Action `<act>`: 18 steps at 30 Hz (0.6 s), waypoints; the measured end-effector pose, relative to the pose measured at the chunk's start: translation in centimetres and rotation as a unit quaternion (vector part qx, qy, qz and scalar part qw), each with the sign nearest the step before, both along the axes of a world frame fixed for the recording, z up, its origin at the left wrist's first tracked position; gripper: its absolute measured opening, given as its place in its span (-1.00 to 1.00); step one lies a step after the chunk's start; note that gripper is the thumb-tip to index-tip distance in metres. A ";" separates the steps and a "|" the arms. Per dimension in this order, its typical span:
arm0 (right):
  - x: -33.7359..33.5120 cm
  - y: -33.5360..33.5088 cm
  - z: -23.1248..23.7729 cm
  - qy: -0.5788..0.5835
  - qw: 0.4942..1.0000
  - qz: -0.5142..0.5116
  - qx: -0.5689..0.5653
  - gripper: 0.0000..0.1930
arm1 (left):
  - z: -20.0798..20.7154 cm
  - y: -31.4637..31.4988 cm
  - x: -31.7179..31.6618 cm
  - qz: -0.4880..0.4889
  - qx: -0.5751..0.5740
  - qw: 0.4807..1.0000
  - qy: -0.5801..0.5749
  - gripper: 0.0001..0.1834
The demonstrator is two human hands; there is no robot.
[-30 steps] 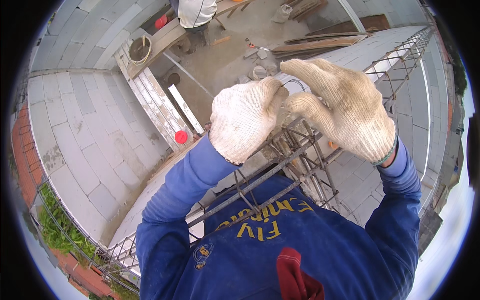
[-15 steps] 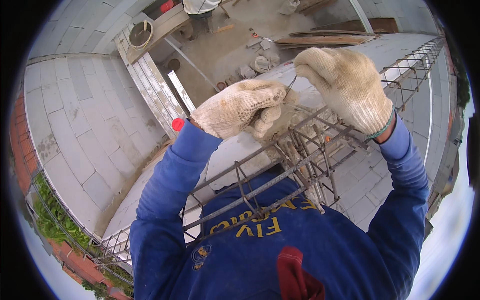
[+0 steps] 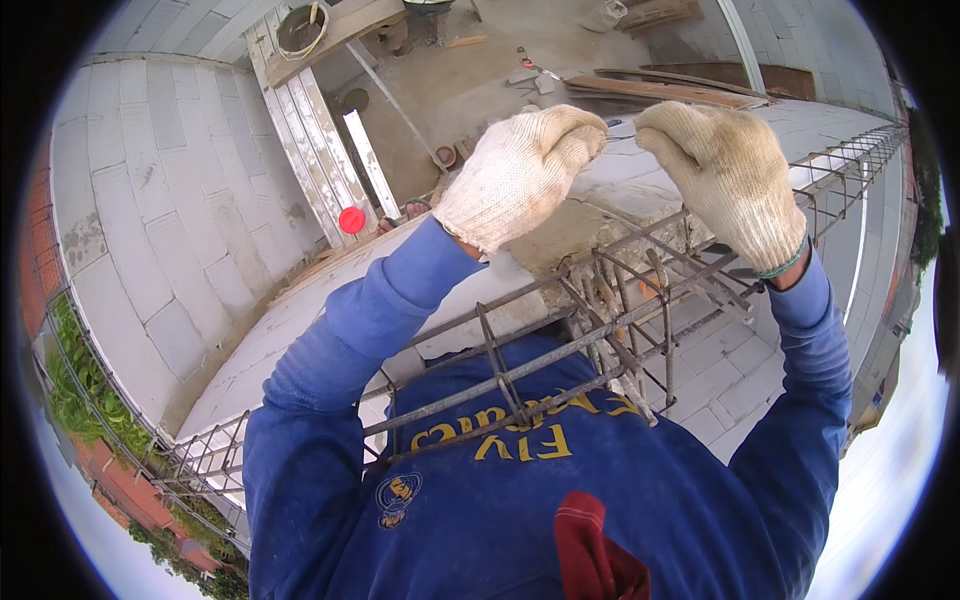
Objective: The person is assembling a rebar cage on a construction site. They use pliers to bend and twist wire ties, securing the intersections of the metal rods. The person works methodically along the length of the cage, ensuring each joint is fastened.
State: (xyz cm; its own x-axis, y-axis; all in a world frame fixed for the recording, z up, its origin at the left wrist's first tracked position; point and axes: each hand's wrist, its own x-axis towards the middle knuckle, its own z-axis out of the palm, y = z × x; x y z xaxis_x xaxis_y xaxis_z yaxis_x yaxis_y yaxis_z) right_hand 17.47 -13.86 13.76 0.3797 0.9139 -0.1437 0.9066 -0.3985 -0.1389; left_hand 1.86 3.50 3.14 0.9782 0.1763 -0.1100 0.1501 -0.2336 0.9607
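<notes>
Both my hands wear off-white knitted gloves and are raised above the wall top, a small gap between them. My left hand (image 3: 525, 175) is closed, its fingers pressed together and pointing right. My right hand (image 3: 722, 175) is closed too, thumb and fingers pinched toward the left one. Whatever either glove grips is too thin or hidden to make out. Below them, across my chest, runs a rebar cage (image 3: 500, 384) of long steel bars tied with square stirrups. Rough grey concrete (image 3: 555, 238) lies beneath the left glove, beside pale wall blocks (image 3: 480, 290).
Pale block walls (image 3: 160, 220) stand left and right. Down on the floor are a bucket (image 3: 302, 32) on a board, long wooden planks (image 3: 660, 90) and whitish boards (image 3: 310, 150). A round red object (image 3: 351, 220) sits left of the wall. A dark red cloth (image 3: 593, 550) hangs at my chest.
My left hand has moved up and right, turned, and parted from where it worked beside the right. The thin dark wire seen between the gloves no longer shows. The right hand shifted slightly right.
</notes>
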 end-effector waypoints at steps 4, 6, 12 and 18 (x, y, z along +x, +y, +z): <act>-0.6 0.0 0.2 0.002 0.998 0.068 -0.005 -0.80 | -1.9 1.4 0.0 0.150 -0.271 0.950 -0.042 -0.51; 0.1 -0.3 0.4 -0.009 0.997 0.081 -0.008 -0.81 | -2.7 1.4 -0.3 0.081 -0.200 0.975 -0.050 -0.48; 0.0 1.7 2.6 -0.112 0.974 0.170 -0.101 -0.79 | -0.1 -0.6 -1.4 -0.068 -0.056 0.996 0.021 -0.64; -0.2 0.9 0.0 -0.115 0.961 0.252 0.019 -0.66 | 1.3 -1.2 -1.3 -0.016 -0.067 0.996 0.052 -0.67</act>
State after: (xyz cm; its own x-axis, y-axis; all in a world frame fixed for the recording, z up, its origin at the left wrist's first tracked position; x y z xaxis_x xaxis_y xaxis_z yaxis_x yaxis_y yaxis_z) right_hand 17.30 -12.93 13.81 -0.0939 0.9930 -0.0719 0.9916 0.0997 0.0830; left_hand 0.61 2.25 4.44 0.9652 0.1228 -0.2310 0.2447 -0.1109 0.9632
